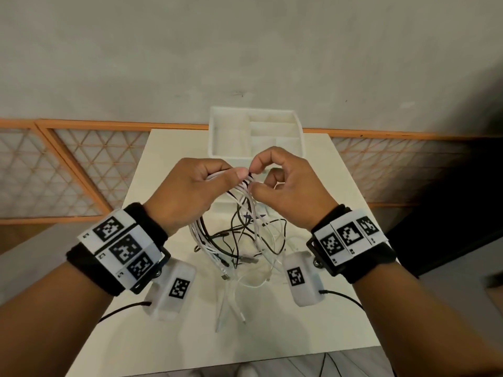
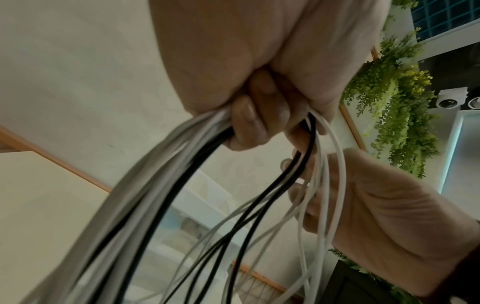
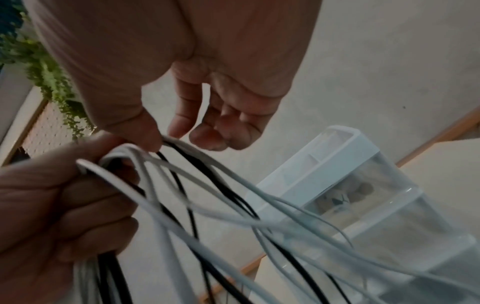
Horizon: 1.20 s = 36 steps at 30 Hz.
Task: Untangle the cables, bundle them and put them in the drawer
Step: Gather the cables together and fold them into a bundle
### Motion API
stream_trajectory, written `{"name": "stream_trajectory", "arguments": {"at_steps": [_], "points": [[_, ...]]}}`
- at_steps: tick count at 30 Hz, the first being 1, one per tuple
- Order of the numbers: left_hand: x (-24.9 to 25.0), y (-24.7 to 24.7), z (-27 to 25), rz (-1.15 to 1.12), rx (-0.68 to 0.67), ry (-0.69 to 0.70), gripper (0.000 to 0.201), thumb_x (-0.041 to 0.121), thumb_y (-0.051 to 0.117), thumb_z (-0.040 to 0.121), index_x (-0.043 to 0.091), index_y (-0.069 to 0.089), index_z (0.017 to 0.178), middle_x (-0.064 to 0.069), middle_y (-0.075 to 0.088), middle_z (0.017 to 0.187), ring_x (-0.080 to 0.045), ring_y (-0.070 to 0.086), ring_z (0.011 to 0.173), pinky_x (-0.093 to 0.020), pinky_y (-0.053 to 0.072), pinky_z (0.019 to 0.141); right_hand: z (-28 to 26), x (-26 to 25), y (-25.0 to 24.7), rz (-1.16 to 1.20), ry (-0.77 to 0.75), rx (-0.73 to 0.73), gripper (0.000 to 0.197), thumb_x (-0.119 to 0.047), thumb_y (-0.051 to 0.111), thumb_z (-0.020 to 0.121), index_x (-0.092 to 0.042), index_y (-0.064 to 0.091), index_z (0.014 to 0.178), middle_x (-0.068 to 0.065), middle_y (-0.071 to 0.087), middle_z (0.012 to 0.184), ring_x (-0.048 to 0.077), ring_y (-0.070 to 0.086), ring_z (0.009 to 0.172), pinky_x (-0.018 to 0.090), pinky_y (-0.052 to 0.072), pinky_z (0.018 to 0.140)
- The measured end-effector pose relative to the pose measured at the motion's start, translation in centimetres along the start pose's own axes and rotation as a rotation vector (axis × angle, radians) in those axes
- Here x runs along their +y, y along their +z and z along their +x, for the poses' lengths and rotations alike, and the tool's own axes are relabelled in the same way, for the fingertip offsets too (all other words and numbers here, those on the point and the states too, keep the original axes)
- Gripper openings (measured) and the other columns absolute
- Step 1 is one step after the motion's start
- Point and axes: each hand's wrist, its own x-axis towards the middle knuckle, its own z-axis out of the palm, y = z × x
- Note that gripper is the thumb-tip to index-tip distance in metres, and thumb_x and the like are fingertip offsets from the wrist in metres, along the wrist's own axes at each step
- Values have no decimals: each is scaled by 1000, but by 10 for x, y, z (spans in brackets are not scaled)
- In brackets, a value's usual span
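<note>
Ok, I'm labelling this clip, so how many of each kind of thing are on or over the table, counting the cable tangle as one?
Hands: 2, the left hand and the right hand, both holding cable
Black-and-white cable tangle: 1
White drawer unit: 1
Total: 4

Where the cables pass through the left hand, its curled fingers hide them, so which strands cross inside the fist cannot be told. The plugs on the table are too small to identify. In both wrist views the strands nearest the lens are smeared — they run off the bottom edge. The drawer is blurred there; the brownish shapes behind its clear front cannot be made out.
</note>
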Motion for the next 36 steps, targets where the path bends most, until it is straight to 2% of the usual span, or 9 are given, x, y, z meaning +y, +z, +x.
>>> {"name": "stream_trajectory", "arguments": {"at_steps": [7, 12, 14, 16, 20, 24, 27, 32, 36], "points": [[8, 3, -4, 39, -49, 53, 19, 22, 64, 92, 14, 72, 77, 18, 43, 38, 0, 40, 37, -6, 28, 44, -1, 1, 3, -141, 5, -114, 18, -4, 72, 81, -21, 64, 80, -27, 52, 50, 4, 39, 43, 16, 36, 52], [9, 9, -5, 23, 13, 63, 26, 23, 65, 92, 1, 73, 82, 18, 41, 38, 0, 38, 35, -7, 29, 44, 6, 30, -1, -426, 2, -109, 12, -9, 69, 82, -20, 71, 78, -18, 59, 57, 0, 53, 55, 9, 35, 55], [12, 2, -1, -23, 63, 74, 32, 37, 68, 87, 8, 74, 75, 12, 36, 44, -8, 28, 40, -20, 28, 45, 3, 61, -7, -572, 71, -131, 10, -16, 65, 83, -14, 74, 81, -5, 69, 71, 7, 59, 63, 10, 40, 61], [18, -11, 5, -98, 122, 104, 31, 41, 71, 87, 17, 72, 67, 7, 32, 46, -15, 24, 42, -23, 25, 47, -7, 98, -13, -689, 206, -162, 18, -23, 58, 85, -15, 74, 81, 2, 72, 77, 22, 64, 73, 25, 47, 70], [23, -30, 16, -105, 215, 147, 38, 37, 69, 89, 2, 70, 75, 10, 29, 42, -14, 23, 39, -19, 25, 46, -24, 144, -32, -670, 564, -102, 20, -19, 55, 89, -24, 73, 82, 3, 72, 82, 24, 67, 75, 31, 56, 72], [9, -26, 16, 17, 206, 105, 38, 40, 67, 91, 17, 65, 61, 4, 31, 46, -12, 26, 41, -22, 25, 48, -16, 138, -58, -371, 707, 213, 22, -14, 49, 96, -21, 70, 91, 13, 73, 75, 30, 68, 56, 32, 57, 48], [-7, -22, 16, 150, 219, 28, 52, 44, 65, 91, -4, 60, 70, 3, 27, 48, -12, 25, 44, -29, 25, 53, -5, 114, -81, 30, 565, 494, 24, -13, 43, 102, -7, 64, 113, 11, 67, 71, 25, 59, 49, 26, 48, 42], [-30, -14, 18, 265, 241, -127, 59, 46, 65, 91, -11, 60, 78, 7, 21, 44, -11, 23, 42, -30, 24, 53, -6, 76, -86, -16, 223, 672, 28, -35, 54, 101, -19, 65, 81, 6, 65, 70, 19, 61, 58, 34, 53, 57], [-35, -15, 20, 367, 314, -215, 62, 48, 63, 91, -9, 52, 69, -3, 27, 53, -21, 29, 53, -33, 23, 56, -10, 67, -86, 19, 15, 852, 17, -33, 64, 95, -23, 66, 82, 5, 68, 75, 21, 66, 69, 37, 58, 70]]}}
